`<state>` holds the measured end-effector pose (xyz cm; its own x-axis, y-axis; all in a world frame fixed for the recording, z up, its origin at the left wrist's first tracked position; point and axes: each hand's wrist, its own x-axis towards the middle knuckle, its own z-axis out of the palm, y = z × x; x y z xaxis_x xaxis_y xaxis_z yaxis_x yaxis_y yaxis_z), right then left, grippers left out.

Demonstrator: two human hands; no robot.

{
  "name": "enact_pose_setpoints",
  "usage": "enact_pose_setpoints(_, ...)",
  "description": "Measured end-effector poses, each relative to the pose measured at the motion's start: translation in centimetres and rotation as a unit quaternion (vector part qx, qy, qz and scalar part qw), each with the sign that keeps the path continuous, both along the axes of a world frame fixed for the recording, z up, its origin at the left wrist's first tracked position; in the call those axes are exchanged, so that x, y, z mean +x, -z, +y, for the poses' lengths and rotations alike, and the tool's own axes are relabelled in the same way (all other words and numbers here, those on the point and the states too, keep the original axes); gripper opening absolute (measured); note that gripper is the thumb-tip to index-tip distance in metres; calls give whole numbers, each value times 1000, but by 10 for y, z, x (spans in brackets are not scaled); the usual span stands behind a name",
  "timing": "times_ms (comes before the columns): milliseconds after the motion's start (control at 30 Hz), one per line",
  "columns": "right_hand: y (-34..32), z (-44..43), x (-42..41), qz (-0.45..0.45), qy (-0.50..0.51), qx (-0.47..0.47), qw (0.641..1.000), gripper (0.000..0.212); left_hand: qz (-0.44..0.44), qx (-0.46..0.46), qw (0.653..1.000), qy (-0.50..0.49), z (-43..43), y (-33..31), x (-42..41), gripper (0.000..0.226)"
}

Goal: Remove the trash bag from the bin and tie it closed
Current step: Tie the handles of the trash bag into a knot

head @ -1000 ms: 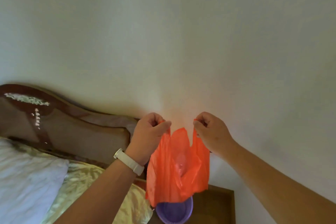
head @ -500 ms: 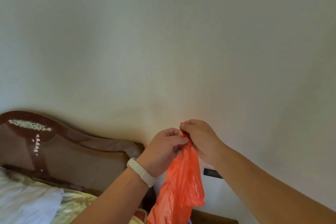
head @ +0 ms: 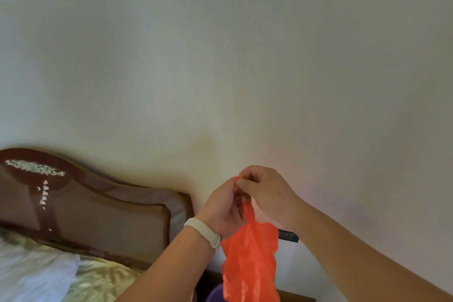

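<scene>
Pale wall behind; left hand, right hand pinch orange bag top, bag hanging vertical.

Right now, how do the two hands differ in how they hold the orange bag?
The left hand sits lower, cupped beside the orange bag at its gathered neck, and its wrist carries a white wristband. The right hand is higher, bare-wristed, pinching the bag's top ends with its fingertips. Both are closed on the bag's top, touching each other, with the bag hanging below them.
</scene>
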<state>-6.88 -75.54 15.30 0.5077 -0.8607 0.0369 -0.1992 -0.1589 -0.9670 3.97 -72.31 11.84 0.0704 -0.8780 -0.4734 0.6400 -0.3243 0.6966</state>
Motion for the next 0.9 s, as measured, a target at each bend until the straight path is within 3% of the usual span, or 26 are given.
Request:
enact_pose_setpoints(133,7,-5,-7,82,-36,-117,989,27,27,14,999,-25,-3,-6,-3,29)
enact_pose_setpoints(233,12,-9,-13,48,-34,-137,989,30,12,25,999,-38,-7,-10,-4,28)
enact_pose_setpoints(300,20,-10,-20,17,-11,-110,994,29,-1,19,999,-39,-10,-11,-2,29)
enact_pose_setpoints(367,33,-8,-28,2,4,-22,1000,21,-8,7,1000,-28,-12,-13,1,34)
enact_pose_setpoints(533,64,2,-35,136,-138,73,978,31,-14,-14,1000,-4,-12,-17,5,36)
enact_pose_setpoints(633,59,8,-26,109,-200,76,971,6,-41,-8,999,-12,-12,-20,12,33)
enact_pose_setpoints(800,54,15,-8,118,-199,10,973,24,-113,-24,993,19,-10,-26,21,36)
enact_pose_setpoints(900,48,14,-7,73,-174,-30,982,22,-205,-67,976,37,-8,-28,35,35)
